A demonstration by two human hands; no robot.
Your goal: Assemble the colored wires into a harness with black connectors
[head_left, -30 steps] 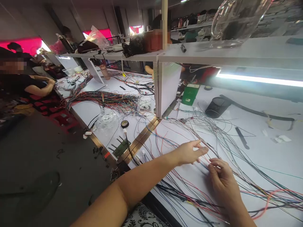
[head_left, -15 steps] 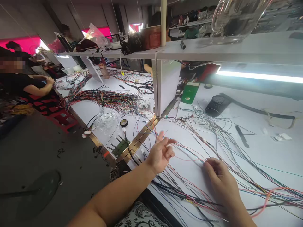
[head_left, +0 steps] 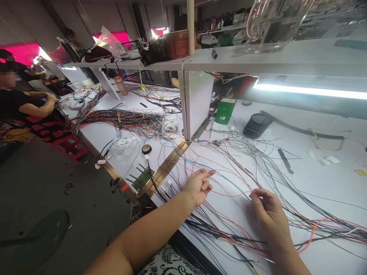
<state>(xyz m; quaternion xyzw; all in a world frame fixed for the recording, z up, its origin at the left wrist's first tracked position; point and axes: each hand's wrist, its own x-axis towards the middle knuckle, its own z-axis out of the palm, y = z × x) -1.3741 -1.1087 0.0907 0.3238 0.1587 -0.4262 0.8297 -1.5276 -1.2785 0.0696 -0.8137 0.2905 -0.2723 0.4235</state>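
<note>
Low in the frame, the left hand lay over the white counter, its fingers curled loosely around a thin red wire. That wire ran rightward to the right hand, whose fingers pinched it at centre bottom. Loose coloured wires fanned across the counter around both hands. Above them, right of centre, a black mesh cup lay on its side, with a green box to its left. At centre left sat a roll of black tape and a green circuit board. At the far left edge a seated person leaned on another counter.
</note>
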